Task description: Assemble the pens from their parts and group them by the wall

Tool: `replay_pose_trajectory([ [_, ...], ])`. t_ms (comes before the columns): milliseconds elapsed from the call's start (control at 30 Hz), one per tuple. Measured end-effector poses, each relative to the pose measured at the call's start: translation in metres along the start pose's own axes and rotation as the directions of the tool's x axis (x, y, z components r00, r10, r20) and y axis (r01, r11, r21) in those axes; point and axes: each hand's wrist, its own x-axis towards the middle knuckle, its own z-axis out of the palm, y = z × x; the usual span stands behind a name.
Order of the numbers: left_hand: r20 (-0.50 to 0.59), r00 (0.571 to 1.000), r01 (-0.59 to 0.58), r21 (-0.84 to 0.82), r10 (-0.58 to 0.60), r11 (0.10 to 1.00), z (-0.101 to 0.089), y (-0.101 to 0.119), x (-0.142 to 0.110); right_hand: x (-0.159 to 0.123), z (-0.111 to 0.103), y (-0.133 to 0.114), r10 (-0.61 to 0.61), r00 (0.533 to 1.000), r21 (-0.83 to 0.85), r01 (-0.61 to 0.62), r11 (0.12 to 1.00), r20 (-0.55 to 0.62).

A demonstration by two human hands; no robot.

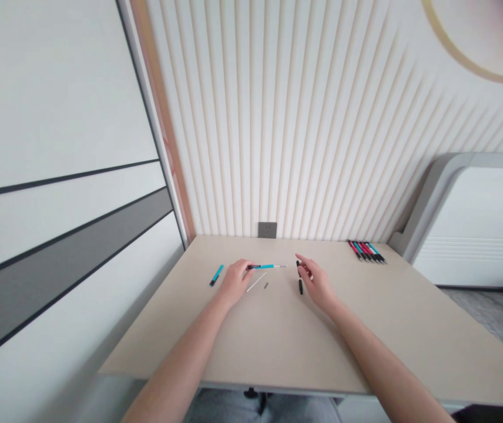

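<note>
My left hand point(234, 279) is closed on the black end of a blue pen barrel point(264, 267). A thin white refill with a spring point(283, 266) on it sticks out of the barrel to the right. My right hand point(317, 282) has its thumb and fingers around a small black pen grip point(298, 265). Just below those fingers lies a second black pen grip point(301, 286). Between the hands, a loose white refill point(257, 282) and a small spring point(266, 285) rest on the table. Left of my left hand lies another blue pen barrel point(217, 275).
Several assembled pens point(366, 251), red and blue, lie in a row at the back right of the beige table point(278, 346). A ribbed wall with a dark socket point(267, 230) borders the back. A white cabinet point(70, 247) stands on the left.
</note>
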Motion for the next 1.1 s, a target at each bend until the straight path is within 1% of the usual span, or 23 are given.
replay_pose_trajectory([
  [67, 0.005, 1.000, -0.005, -0.007, 0.006, 1.000, 0.000, 0.002, 0.000, 0.001, -0.001, 0.002, 0.067, 0.996, 0.107, -0.060, 0.992, -0.061],
  [133, 0.010, 1.000, -0.009, -0.013, 0.009, 1.000, 0.000, 0.003, 0.000, 0.003, -0.001, 0.004, 0.121, 0.988, 0.185, -0.102, 0.978, -0.096],
  [333, 0.019, 1.000, -0.001, -0.020, 0.002, 1.000, -0.001, 0.005, 0.000, 0.006, 0.001, 0.011, 0.163, 0.983, 0.290, -0.130, 0.948, -0.090],
  [600, 0.030, 1.000, 0.005, -0.025, -0.004, 1.000, -0.001, 0.004, 0.000, 0.005, 0.004, 0.005, 0.175, 0.984, 0.361, -0.149, 0.921, -0.039],
  [867, 0.021, 1.000, 0.021, -0.021, -0.021, 1.000, 0.001, -0.001, 0.000, 0.006, 0.001, 0.010, 0.206, 0.975, 0.361, -0.164, 0.918, -0.082],
  [1100, 0.018, 1.000, 0.021, -0.038, -0.020, 0.999, 0.000, 0.003, 0.000, 0.004, 0.004, 0.000, 0.213, 0.976, 0.391, -0.183, 0.902, -0.035],
])
